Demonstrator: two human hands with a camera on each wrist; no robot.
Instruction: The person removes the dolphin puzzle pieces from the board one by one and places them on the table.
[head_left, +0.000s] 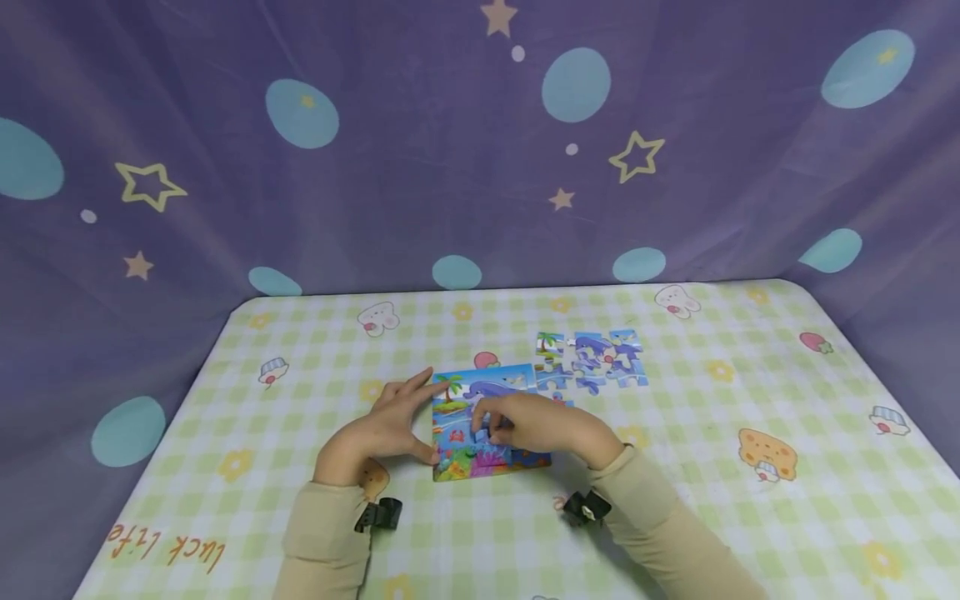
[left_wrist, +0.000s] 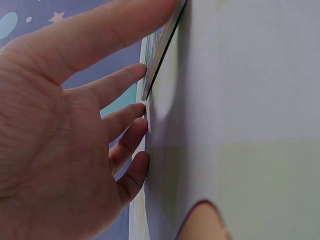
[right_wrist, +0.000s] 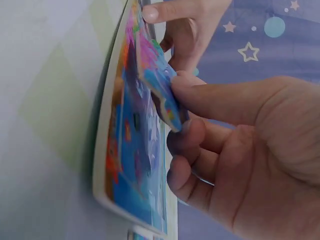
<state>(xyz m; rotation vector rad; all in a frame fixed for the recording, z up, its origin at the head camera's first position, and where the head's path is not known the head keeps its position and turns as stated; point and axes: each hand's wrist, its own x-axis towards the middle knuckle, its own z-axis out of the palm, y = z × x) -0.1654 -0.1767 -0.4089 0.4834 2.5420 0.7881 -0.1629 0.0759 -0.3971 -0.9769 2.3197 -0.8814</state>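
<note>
A dolphin picture puzzle board [head_left: 444, 454] with sea creatures and a palm tree lies on the table. My left hand [head_left: 386, 425] is at its left side, fingers spread and fairly straight; thumb and index fingertip touch the board's edge. Over the middle of the board, my right hand [head_left: 525, 421] pinches a puzzle piece [right_wrist: 159, 82] between thumb and fingers. That piece is blue and pink, tilted and partly raised off the picture in the right wrist view. The right hand hides part of the board in the head view.
Several loose puzzle pieces [head_left: 630, 367] with dolphin parts lie beyond the board's right side, some close to its edge. A green checked cloth [head_left: 285, 433] covers the table. Behind its far edge hangs a purple curtain [head_left: 420, 183] with stars and dots.
</note>
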